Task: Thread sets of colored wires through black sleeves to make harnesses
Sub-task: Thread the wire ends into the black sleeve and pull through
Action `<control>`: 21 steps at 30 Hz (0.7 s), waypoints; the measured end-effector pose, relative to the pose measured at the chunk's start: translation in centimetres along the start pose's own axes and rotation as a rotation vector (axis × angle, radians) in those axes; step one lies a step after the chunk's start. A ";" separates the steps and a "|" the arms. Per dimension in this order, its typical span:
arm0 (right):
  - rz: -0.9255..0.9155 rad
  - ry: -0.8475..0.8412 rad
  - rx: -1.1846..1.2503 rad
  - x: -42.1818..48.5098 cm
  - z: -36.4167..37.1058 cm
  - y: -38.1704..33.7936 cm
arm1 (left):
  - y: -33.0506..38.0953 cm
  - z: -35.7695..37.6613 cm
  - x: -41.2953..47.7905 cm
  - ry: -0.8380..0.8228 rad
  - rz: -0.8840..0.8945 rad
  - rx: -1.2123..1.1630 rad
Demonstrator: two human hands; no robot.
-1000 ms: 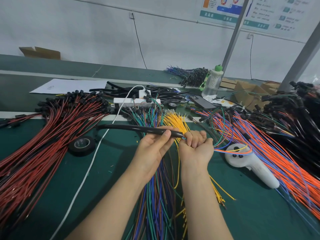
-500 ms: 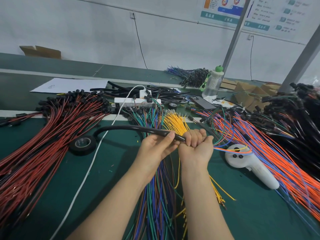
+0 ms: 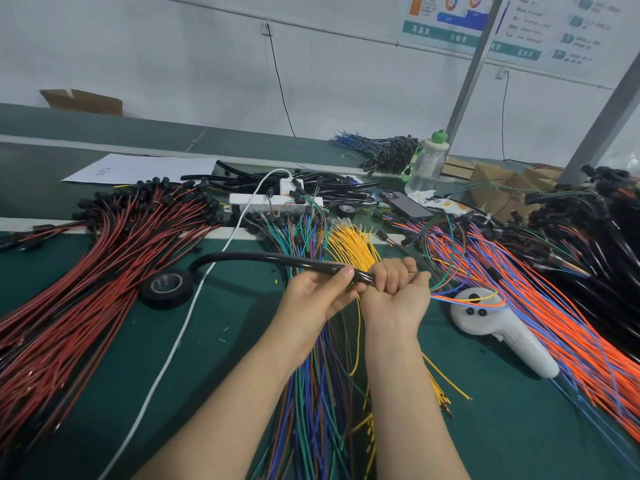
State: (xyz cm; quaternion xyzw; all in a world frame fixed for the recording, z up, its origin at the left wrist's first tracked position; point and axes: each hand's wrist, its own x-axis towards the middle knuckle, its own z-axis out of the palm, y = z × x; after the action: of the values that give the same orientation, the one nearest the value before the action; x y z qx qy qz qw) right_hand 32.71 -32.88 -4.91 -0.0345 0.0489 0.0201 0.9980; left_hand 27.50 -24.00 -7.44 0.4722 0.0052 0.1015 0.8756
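Left hand (image 3: 318, 296) grips sleeve (image 3: 263, 258) near its end, fingers curled round it; the sleeve arcs away left toward tape roll (image 3: 166, 284). Right hand (image 3: 398, 292) is fisted round wires (image 3: 450, 296), touching the left hand at the sleeve mouth. Wires loop out to its right.

Two arms in view, both uncovered. Bare left hand (image 3: 318, 296), bare right hand (image 3: 398, 292). Skin shows along the whole visible left forearm (image 3: 225, 410) and right forearm (image 3: 408, 410). The left thumbnail (image 3: 347, 271) is trimmed short and plain.

Bright, even overhead light; soft shadows; wide-angle edge distortion.
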 end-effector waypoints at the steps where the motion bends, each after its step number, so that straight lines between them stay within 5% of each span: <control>1: -0.003 0.003 -0.017 0.0 0.0 0.2 | 0.0 0.1 0.0 0.006 0.008 -0.009; 8: -0.167 0.122 -0.654 0.4 -0.1 1.6 | 0.8 0.2 0.1 0.037 0.114 -0.009; 12: -0.103 0.018 -0.871 -0.2 -0.3 3.0 | 0.4 0.6 -0.1 0.023 0.206 0.211; 16: 0.146 -0.184 -0.777 -1.0 -0.1 4.4 | 1.5 0.1 0.2 0.107 0.256 0.155; 21: 0.184 -0.194 -0.231 0.0 0.5 0.7 | 4.4 -1.9 0.3 0.165 0.296 0.077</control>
State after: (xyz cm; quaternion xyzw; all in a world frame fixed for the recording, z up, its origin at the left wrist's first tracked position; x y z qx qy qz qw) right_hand 32.68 -32.14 -4.43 -0.1423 -0.0474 0.1202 0.9814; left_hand 26.82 -20.04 -4.81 0.4913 0.0113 0.2672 0.8289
